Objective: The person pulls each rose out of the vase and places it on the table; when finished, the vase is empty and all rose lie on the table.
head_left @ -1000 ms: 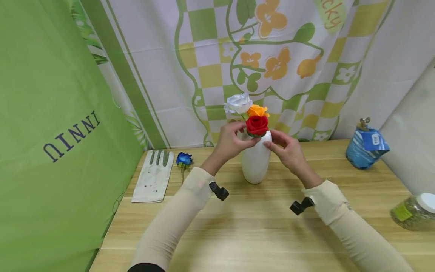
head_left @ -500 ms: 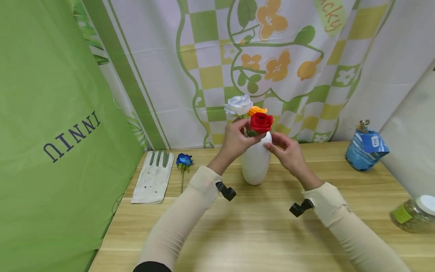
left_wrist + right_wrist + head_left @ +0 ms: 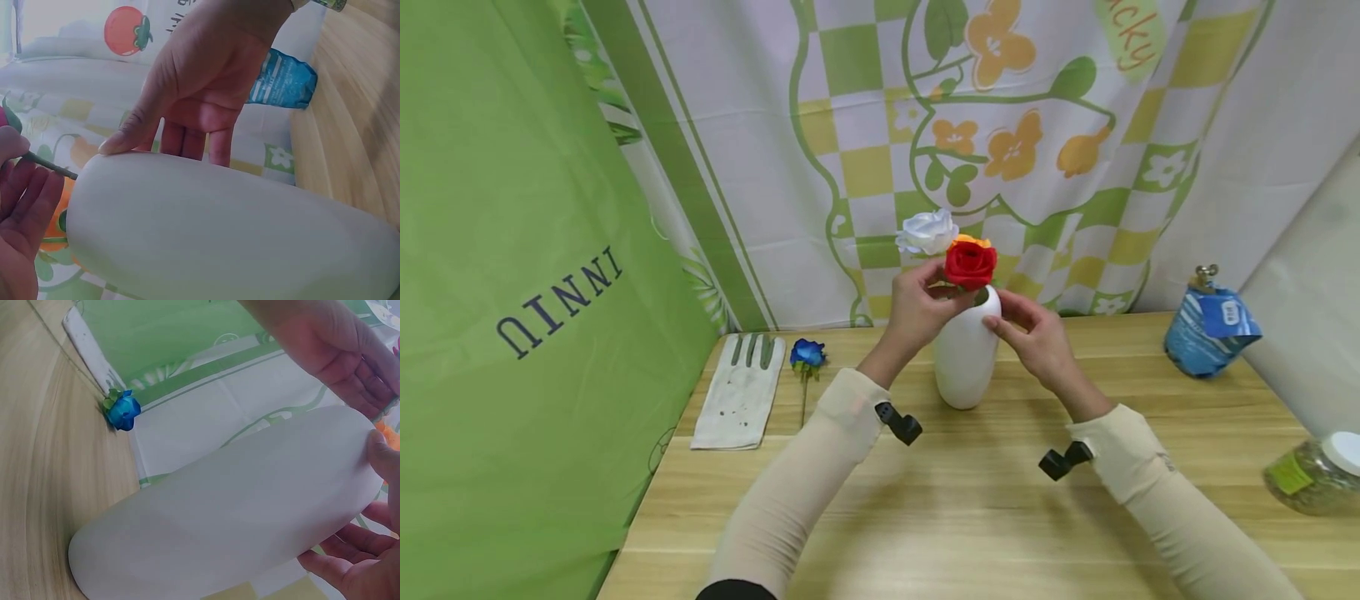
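A tall, smooth, glossy white vase with a rounded body (image 3: pixel 964 358) stands upright, held near its rim by the right hand (image 3: pixel 1033 329). The left hand (image 3: pixel 919 304) pinches 1 red cloth-like rose (image 3: pixel 972 265) by its thin dark green stem (image 3: pixel 53 165), which reaches the rim; its full bloom sits above the mouth. Just behind it, 1 orange cloth-like rose (image 3: pixel 973 239) is mostly hidden.

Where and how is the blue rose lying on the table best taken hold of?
Probably by the stem, a little below the leaves, pinched from both sides and approached from above. The blue rose lies with its thin stem pointing back toward the head camera, and the wide bloom looks easier to crush. The glove alongside on its left makes a sideways approach from there less handy.
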A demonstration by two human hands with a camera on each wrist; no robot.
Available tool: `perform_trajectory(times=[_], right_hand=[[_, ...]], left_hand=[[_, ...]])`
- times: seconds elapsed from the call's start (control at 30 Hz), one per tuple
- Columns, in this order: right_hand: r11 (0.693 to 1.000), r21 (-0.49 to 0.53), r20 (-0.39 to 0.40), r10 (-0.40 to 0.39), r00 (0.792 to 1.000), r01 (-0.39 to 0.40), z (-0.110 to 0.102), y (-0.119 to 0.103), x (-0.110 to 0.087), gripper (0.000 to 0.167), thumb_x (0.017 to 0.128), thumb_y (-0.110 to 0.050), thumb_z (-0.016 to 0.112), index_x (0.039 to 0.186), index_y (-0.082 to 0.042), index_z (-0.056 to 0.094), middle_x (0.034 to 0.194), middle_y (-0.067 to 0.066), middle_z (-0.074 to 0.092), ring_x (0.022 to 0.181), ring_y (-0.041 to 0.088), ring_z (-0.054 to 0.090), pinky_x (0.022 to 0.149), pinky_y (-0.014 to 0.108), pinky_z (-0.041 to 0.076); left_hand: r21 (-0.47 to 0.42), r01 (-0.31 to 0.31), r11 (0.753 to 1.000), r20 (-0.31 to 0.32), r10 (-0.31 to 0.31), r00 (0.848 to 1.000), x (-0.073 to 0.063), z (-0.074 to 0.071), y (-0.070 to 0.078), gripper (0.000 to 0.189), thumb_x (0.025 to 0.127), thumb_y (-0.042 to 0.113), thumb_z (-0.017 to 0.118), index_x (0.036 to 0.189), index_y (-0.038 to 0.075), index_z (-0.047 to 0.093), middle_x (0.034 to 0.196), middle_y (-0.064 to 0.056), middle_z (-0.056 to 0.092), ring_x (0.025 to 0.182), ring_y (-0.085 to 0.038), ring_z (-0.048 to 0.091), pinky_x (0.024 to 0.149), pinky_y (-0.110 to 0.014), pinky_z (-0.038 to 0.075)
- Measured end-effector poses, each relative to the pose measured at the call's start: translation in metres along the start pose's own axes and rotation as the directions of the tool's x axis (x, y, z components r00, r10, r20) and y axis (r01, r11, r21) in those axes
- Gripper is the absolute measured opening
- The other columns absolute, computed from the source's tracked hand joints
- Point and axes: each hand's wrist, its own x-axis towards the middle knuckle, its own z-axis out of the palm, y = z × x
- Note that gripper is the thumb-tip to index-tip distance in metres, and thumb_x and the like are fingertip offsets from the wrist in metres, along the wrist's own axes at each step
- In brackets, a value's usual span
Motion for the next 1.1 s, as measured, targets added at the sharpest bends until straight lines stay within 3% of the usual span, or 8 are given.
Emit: perform_trajectory(times=[0.27, 0.5, 0.73, 0.9, 1.1], right_hand=[[1.0, 0.009, -0.005, 0.004, 1.0, -0.003, 0.0, 0.0, 0.0, 0.053, 0.094, -0.024, 0.07, 0.142, -0.008, 0.055, 0.138, 0.018, 0.062, 0.107, -0.013, 0.056, 0.09, 0.003, 0.046], [1.0, -0.007, -0.01, 0.003, 1.0, -0.003, 0.0, 0.002, -0.001, 0.053, 0.095, -0.025, 0.07, 0.142, -0.006, 0.054, 0.139, 0.019, 0.062, 0.107, -0.015, 0.054, 0.09, 0.003, 0.046], [1.0, 0.001, -0.024, -0.019, 1.0, 0.019, 0.002, 0.005, 0.0, 0.052, 0.095, -0.021, 0.07, 0.141, -0.003, 0.055, 0.137, 0.022, 0.062, 0.105, -0.017, 0.055, 0.091, 0.004, 0.046], [1.0, -0.007, -0.022, -0.029, 0.999, 0.029, 0.002, 0.004, -0.001, 0.052, 0.095, -0.022, 0.07, 0.141, -0.003, 0.055, 0.136, 0.022, 0.062, 0.105, -0.018, 0.054, 0.09, 0.003, 0.046], [0.999, 0.018, -0.024, -0.032, 0.999, 0.033, 0.003, 0.005, -0.001, 0.052, 0.095, -0.02, 0.07, 0.141, -0.002, 0.055, 0.136, 0.023, 0.062, 0.104, -0.017, 0.055, 0.087, 0.002, 0.048]], left_hand=[[-0.006, -0.028, 1.0, -0.026, 0.028, 0.999, 0.003, -0.001, 0.005, 0.036, 0.079, -0.005, 0.077, 0.114, -0.007, 0.068, 0.106, -0.025, 0.073, 0.094, -0.031, 0.072, 0.079, -0.028, 0.063], [-0.007, -0.062, 0.998, -0.046, 0.062, 0.997, 0.006, -0.002, 0.012, 0.037, 0.079, -0.007, 0.076, 0.115, -0.009, 0.066, 0.112, -0.026, 0.072, 0.097, -0.036, 0.072, 0.08, -0.028, 0.063], [0.005, -0.14, 0.99, -0.056, 0.14, 0.988, 0.008, -0.005, 0.026, 0.038, 0.08, -0.007, 0.075, 0.117, -0.01, 0.066, 0.114, -0.026, 0.071, 0.096, -0.036, 0.073, 0.08, -0.029, 0.063], [0.07, -0.219, 0.973, -0.045, 0.223, 0.974, 0.012, -0.01, 0.034, 0.036, 0.081, -0.003, 0.076, 0.116, -0.008, 0.067, 0.111, -0.024, 0.073, 0.093, -0.032, 0.073, 0.077, -0.027, 0.063], [0.074, -0.236, 0.969, -0.045, 0.239, 0.97, 0.018, -0.012, 0.04, 0.034, 0.082, -0.001, 0.077, 0.114, -0.007, 0.068, 0.107, -0.023, 0.073, 0.089, -0.03, 0.074, 0.075, -0.027, 0.063]])
